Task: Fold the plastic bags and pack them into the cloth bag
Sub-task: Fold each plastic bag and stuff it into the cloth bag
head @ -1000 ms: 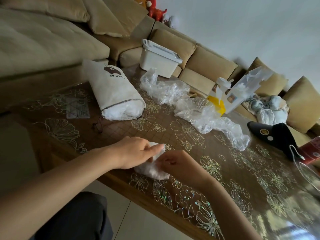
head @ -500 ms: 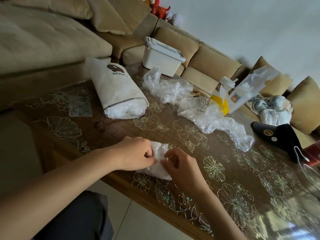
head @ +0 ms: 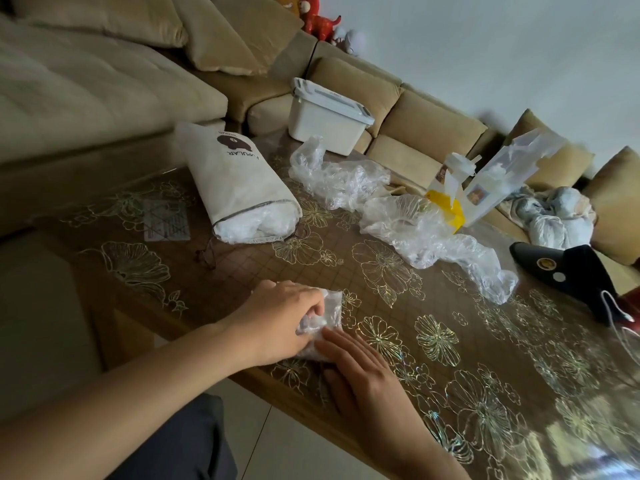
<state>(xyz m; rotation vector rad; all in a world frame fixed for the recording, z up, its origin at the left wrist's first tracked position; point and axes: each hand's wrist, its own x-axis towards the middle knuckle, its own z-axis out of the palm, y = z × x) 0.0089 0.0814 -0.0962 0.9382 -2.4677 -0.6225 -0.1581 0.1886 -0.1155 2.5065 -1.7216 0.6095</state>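
A small folded clear plastic bag [head: 329, 315] lies near the table's front edge. My left hand [head: 280, 318] pinches its left side with curled fingers. My right hand [head: 360, 372] lies flat with straight fingers pressing on the bag's lower edge. The white cloth bag [head: 232, 178] lies on its side farther back, its open mouth facing me and stuffed with plastic. Two crumpled clear plastic bags [head: 336, 174] [head: 433, 237] lie loose in the middle of the table.
A white lidded box [head: 325, 119] stands at the table's far edge. An upright clear bag with a yellow item [head: 485, 181] sits at the back right. A black object [head: 571, 271] with a white cable lies right. A beige sofa surrounds the brown flowered table [head: 398, 278].
My right hand has flattened and slid down onto the folded bag's lower edge. My left hand keeps hold of the bag, which now looks more compact.
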